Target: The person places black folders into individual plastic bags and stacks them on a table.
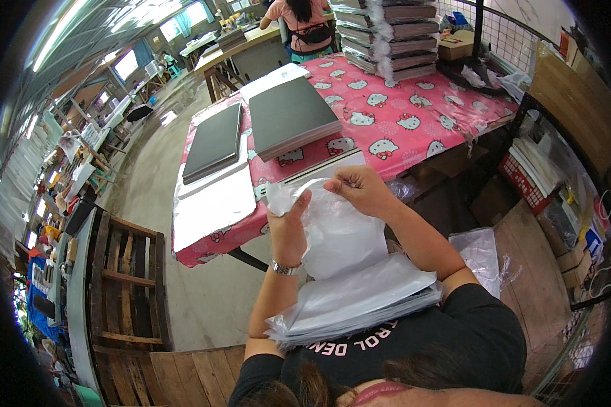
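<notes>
Your left hand (288, 227) and right hand (363, 190) both pinch the top edge of one thin translucent white plastic bag (336, 234), fingers closed narrowly on the film at its mouth. The bag hangs downward from your fingertips toward your chest, long axis running from hands to body. Its lower end rests on the stack of flat grey plastic bags (360, 305) lying across your lap. Both hands sit at the mouth, just beside each other; the right is slightly farther out. Ahead, well apart from your hands, lie flat dark grey boards (288, 115) on the pink patterned tablecloth (400, 122).
</notes>
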A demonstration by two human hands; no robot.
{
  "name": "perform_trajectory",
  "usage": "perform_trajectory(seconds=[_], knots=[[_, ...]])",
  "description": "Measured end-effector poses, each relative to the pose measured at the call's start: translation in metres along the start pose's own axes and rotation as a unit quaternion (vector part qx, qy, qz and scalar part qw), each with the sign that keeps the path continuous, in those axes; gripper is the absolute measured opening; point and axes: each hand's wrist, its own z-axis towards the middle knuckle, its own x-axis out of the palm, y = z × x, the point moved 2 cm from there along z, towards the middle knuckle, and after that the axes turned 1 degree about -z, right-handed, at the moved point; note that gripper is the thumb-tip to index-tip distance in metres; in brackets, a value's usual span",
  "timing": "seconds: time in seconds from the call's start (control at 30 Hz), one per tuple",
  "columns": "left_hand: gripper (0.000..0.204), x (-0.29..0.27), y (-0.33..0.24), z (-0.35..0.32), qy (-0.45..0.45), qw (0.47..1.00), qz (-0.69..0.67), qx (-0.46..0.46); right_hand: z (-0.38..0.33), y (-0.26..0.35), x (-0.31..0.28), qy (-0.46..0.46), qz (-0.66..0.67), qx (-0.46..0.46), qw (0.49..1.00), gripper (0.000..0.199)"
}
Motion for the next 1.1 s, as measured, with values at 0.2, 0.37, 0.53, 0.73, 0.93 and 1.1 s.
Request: perform_trajectory(seconds=[0.2,0.37,0.53,0.73,0.93,1.1], knots=[[0.019,-0.011,0.006,0.006,0.066,0.997,0.012,0.025,0.009,0.017,-0.011,0.046,0.06,-0.071,0.995,0.004],[0.026,-0.007,0.001,0.002,0.067,0.992,0.095,0.058,0.009,0.018,-0.014,0.029,0.111,-0.068,0.991,0.01],[0.021,-0.006,-0.001,0.0,0.103,0.982,0.157,0.001,0.011,0.016,-0.006,0.035,0.095,0.024,0.995,0.017],[0.02,-0.015,-0.003,0.006,0.089,0.995,-0.036,-0.037,0.01,0.001,0.013,0.028,0.289,0.028,0.956,0.013],[0.02,-0.015,-0.002,0.006,0.058,0.993,-0.099,0.001,0.003,0.004,0.021,-0.054,0.149,-0.031,0.987,0.009],[0.017,-0.004,-0.001,0.008,0.066,0.988,-0.136,-0.03,0.011,0.025,0.018,-0.117,0.124,-0.141,0.975,0.01]])
